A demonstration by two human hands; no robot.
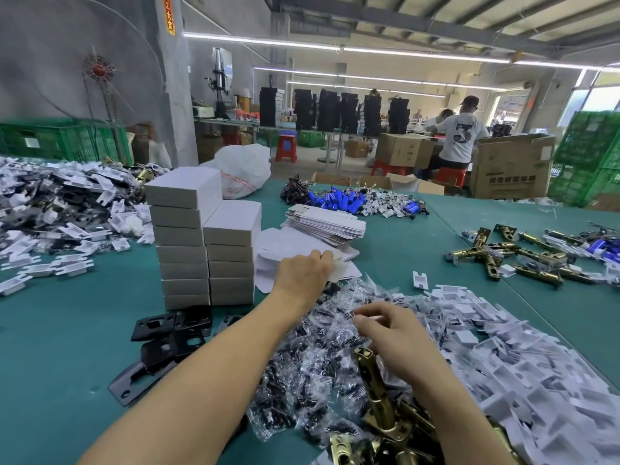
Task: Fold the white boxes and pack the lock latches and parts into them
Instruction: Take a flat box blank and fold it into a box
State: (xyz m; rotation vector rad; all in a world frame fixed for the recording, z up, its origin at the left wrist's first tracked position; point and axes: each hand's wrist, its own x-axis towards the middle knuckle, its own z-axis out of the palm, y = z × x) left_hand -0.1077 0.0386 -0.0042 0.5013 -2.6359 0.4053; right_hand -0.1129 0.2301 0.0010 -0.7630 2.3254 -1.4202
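Observation:
My left hand reaches forward and grips the edge of a flat white box blank lying on the green table. Behind it lies a stack of flat blanks. Two stacks of folded white boxes stand to the left. My right hand hovers over a heap of small clear screw bags, fingers curled, pinching one bag. Brass lock latches lie under my right forearm. White plastic inserts are piled to the right. Black strike plates lie at the left.
More brass latches lie at the far right. A big heap of white and black parts fills the far left. Blue parts and a white plastic bag sit at the table's back. Cardboard cartons and people are beyond the table.

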